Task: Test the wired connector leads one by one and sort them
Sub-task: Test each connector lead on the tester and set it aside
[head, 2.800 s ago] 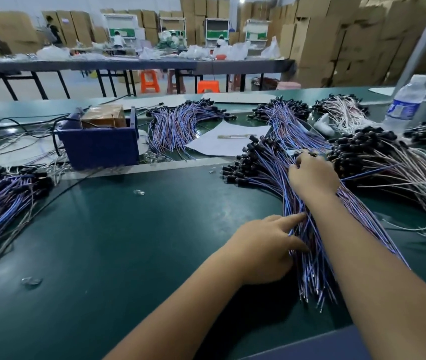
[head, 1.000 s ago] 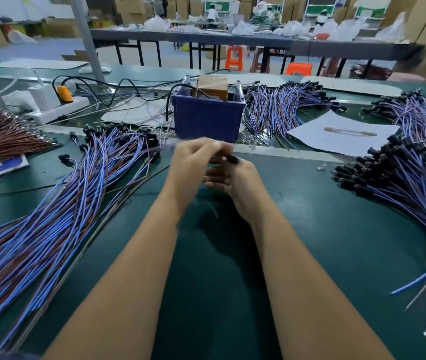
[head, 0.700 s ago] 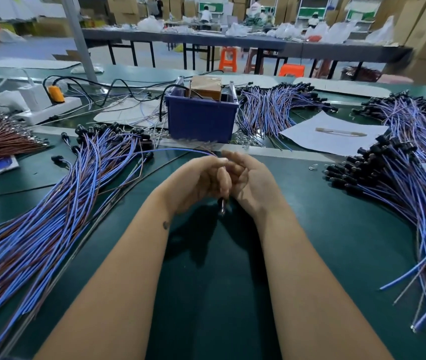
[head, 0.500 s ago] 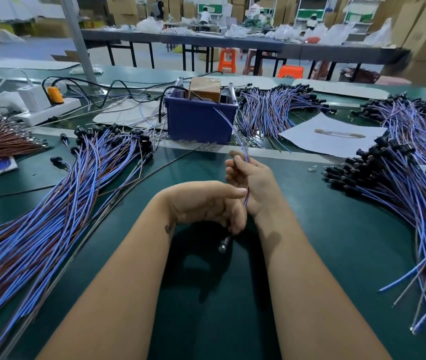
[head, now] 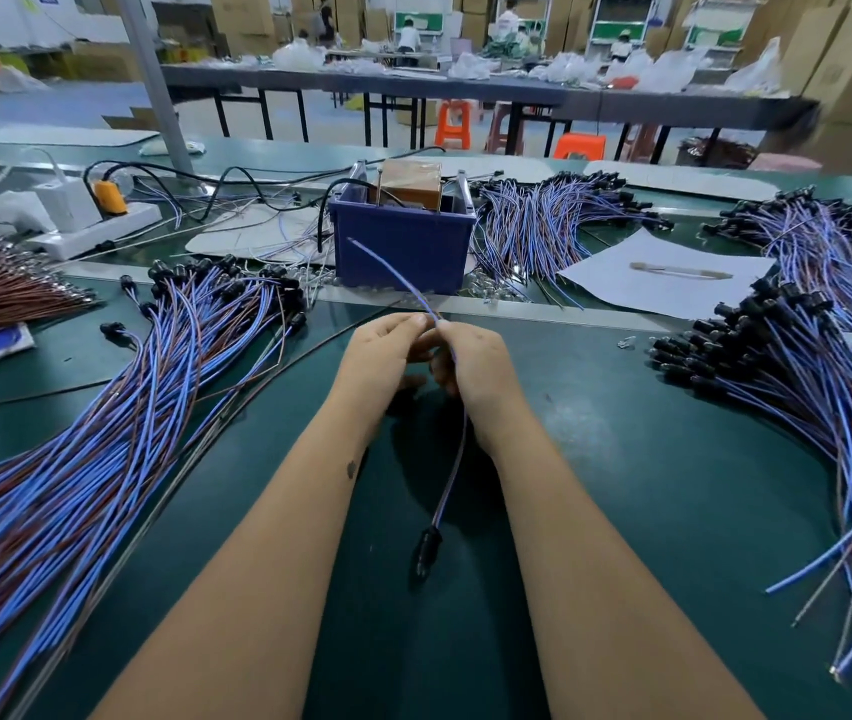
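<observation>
left hand [head: 379, 356] and right hand [head: 475, 366] both pinch one lead [head: 457, 449] over the bench [head: 621, 459] | its black plug [head: 426, 556] dangles between the forearms | free end points toward the blue bin [head: 403, 241]

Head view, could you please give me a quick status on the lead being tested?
Left hand and right hand both pinch one blue-and-brown wired lead. Black connector end hangs low between forearms, bare end points toward blue bin. Nothing blocking.

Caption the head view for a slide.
Both hands, left hand and right hand, pinch one wired lead, its black connector dangling over the green table.
</observation>
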